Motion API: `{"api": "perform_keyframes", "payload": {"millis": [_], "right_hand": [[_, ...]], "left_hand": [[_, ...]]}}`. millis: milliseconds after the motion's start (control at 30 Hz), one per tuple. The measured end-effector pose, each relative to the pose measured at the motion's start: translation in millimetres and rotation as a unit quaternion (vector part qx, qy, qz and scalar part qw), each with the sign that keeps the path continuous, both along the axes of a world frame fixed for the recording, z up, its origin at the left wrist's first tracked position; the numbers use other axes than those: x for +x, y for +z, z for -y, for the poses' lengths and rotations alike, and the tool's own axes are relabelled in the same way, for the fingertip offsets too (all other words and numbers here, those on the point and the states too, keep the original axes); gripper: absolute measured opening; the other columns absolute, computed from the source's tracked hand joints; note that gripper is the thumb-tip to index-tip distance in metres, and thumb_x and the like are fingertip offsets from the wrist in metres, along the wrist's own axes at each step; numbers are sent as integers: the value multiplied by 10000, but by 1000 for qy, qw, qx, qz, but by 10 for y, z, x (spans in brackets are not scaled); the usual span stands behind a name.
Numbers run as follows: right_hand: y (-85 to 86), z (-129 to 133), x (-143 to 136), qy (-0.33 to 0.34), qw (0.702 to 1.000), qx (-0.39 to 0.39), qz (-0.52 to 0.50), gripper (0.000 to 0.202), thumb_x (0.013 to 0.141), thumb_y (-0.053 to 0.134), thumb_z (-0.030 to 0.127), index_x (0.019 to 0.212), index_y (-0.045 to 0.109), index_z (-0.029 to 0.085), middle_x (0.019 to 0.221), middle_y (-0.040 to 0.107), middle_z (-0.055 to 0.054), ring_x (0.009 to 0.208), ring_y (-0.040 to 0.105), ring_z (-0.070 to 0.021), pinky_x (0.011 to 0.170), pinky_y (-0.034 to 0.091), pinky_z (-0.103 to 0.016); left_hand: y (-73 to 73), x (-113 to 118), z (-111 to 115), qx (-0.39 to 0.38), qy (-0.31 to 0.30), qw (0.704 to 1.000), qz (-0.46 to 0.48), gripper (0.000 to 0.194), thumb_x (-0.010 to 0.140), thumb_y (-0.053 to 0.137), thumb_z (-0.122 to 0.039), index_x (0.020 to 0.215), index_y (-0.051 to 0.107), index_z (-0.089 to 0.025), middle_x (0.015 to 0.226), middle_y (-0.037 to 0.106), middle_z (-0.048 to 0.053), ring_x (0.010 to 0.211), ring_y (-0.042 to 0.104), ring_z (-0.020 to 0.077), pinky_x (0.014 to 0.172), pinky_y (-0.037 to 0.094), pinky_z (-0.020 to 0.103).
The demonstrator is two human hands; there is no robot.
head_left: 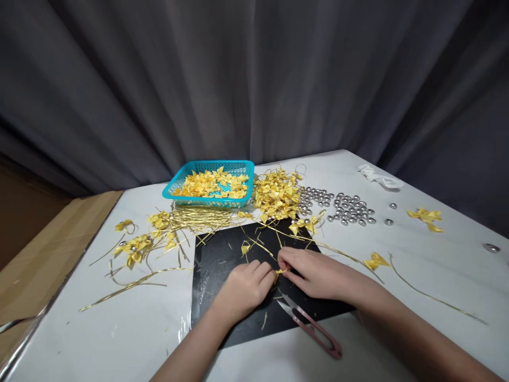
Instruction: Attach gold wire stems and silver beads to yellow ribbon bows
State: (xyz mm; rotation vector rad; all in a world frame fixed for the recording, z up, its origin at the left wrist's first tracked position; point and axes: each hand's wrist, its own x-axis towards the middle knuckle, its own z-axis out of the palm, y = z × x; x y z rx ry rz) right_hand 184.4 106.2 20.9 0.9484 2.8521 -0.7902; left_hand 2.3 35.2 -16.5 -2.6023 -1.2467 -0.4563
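Note:
Over the black mat (226, 318), my left hand (248, 289) and my right hand (308, 270) meet with fingers pinched on a small yellow ribbon bow (280, 271). My fingers cover most of it. A gold wire (278, 241) rises from near my right fingertips. Thread snips with pink handles (314, 330) lie just below my hands, blades toward them. A loose yellow bow (245, 248) rests on the mat beyond my left hand.
A blue basket (169, 192) of yellow bows stands at the back, with gold wires (202, 217) before it. Right of it are a bow pile (277, 193) and silver beads (352, 208). More bows (137, 248) lie left; white crumpled material (379, 178) lies back right.

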Motion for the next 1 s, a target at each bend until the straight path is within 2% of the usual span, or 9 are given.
{"api": "perform_keyframes", "payload": {"millis": [200, 400, 567, 833, 1000], "right_hand": [[47, 25, -8, 8, 1000, 7, 3, 111, 869, 394, 201, 797, 468, 160, 804, 565, -55, 679, 530, -153, 593, 371, -256], [-1, -16, 3, 37, 999, 8, -26, 151, 888, 397, 197, 800, 513, 158, 859, 573, -56, 794, 551, -161, 684, 395, -258], [-45, -69, 11, 19, 999, -6, -32, 84, 874, 436, 189, 830, 503, 166, 853, 567, -35, 772, 535, -147, 663, 390, -245], [-7, -33, -20, 6, 1000, -8, -27, 108, 883, 413, 191, 796, 472, 166, 816, 551, -33, 717, 526, -148, 637, 381, -252], [-18, 0, -20, -1, 999, -11, -30, 128, 887, 394, 190, 790, 471, 160, 815, 549, -45, 712, 523, -153, 635, 375, -261]], "left_hand": [[47, 40, -54, -60, 26, 998, 20, 155, 920, 385, -201, 876, 528, -162, 796, 604, 34, 687, 568, 168, 519, 416, 273], [57, 14, -69, -116, 34, 992, 29, 164, 924, 360, -176, 951, 521, -167, 862, 609, 37, 749, 581, 173, 568, 449, 268], [67, 12, -59, -142, 44, 988, 42, 163, 919, 360, -202, 916, 522, -180, 849, 610, 37, 765, 578, 178, 582, 442, 268], [128, 34, -75, -171, 81, 980, 58, 149, 904, 363, -225, 888, 502, -174, 835, 598, 42, 767, 579, 185, 617, 457, 282], [103, 33, -81, -173, 75, 981, 48, 172, 916, 350, -235, 891, 510, -175, 848, 598, 49, 766, 580, 192, 602, 450, 283]]}}
